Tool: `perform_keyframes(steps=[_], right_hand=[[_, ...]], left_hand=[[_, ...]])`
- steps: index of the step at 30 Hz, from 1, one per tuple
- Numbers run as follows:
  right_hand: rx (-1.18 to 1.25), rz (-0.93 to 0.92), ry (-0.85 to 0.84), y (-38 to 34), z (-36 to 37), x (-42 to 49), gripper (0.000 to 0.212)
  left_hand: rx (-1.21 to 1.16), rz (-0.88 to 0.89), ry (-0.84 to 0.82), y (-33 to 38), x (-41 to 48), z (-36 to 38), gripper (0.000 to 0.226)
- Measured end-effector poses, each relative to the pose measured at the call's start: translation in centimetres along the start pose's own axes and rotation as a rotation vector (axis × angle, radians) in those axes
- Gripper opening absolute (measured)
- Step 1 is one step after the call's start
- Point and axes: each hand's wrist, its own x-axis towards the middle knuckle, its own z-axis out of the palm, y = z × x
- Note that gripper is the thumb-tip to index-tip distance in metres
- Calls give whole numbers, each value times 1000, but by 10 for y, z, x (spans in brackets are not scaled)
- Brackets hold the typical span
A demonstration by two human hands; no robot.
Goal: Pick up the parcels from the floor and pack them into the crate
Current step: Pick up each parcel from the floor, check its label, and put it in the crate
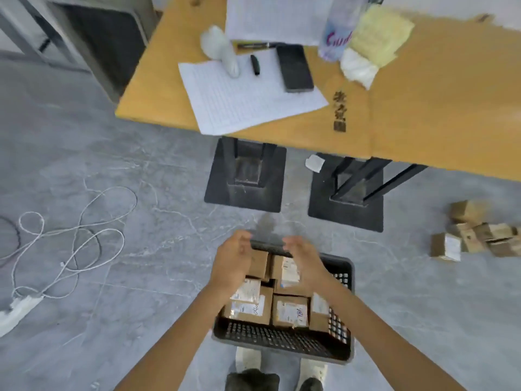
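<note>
I'm partway through, by my reckoning. The black perforated plastic crate [282,337] sits on the grey floor right in front of my feet, and its bottom is nearly covered with small brown cardboard parcels with white labels [290,310]. There are half a dozen or so, lying flat and tight against one another in a single layer, with one dark gap near the middle. None rises above the rim, so I judge there is room for a second layer.

My left hand [232,261] and my right hand [306,262] hover side by side over the far end of the crate. Their fingers are loosely curled toward each other, and there is nothing between them that I can see. Whether my left fingertips brush the far-left parcel I cannot tell.

What's left is the loose heap of brown cardboard parcels [476,232] on the floor well off to my right, beyond the black table foot [345,210]. It holds several boxes tumbled against each other, too blurred to count. Those have to be fetched and packed in before the job is done.
</note>
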Motion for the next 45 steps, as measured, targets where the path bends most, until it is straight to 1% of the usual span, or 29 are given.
perform_keyframes(steps=[2,6,8,10,13,18,22,26,30,34,38,41,45], right_hand=[[32,-116,41,-51,-38,-34,29],[90,-290,129,-132,-114,-116,22],[117,-393,157,-156,-151,-161,18],[134,-471,226,-173,-187,-205,20],[173,-560,345,-176,-236,-263,21],[191,-629,566,-141,-315,-332,17],[284,-620,783,-98,-376,-384,21],[360,-573,977,-47,-431,-423,23],[404,-531,1089,5,-488,-446,23],[459,-491,1138,59,-549,-455,25],[488,-454,1149,108,-613,-453,25],[501,-448,1126,131,-659,-450,25],[526,-454,1088,148,-707,-444,28]], left_hand=[[27,123,11,71,-19,-15,22],[129,383,38,192,-66,-30,23],[162,506,41,244,-92,-33,22],[186,621,24,288,-118,-32,23],[213,756,10,343,-155,-21,27],[227,967,-81,405,-208,19,29],[254,1098,-194,431,-237,70,30],[273,1194,-295,455,-265,129,32],[266,1221,-370,474,-285,196,32],[303,1226,-418,487,-293,262,35],[301,1193,-419,508,-295,325,38],[273,1176,-407,528,-299,375,39],[254,1188,-445,549,-310,435,38]])
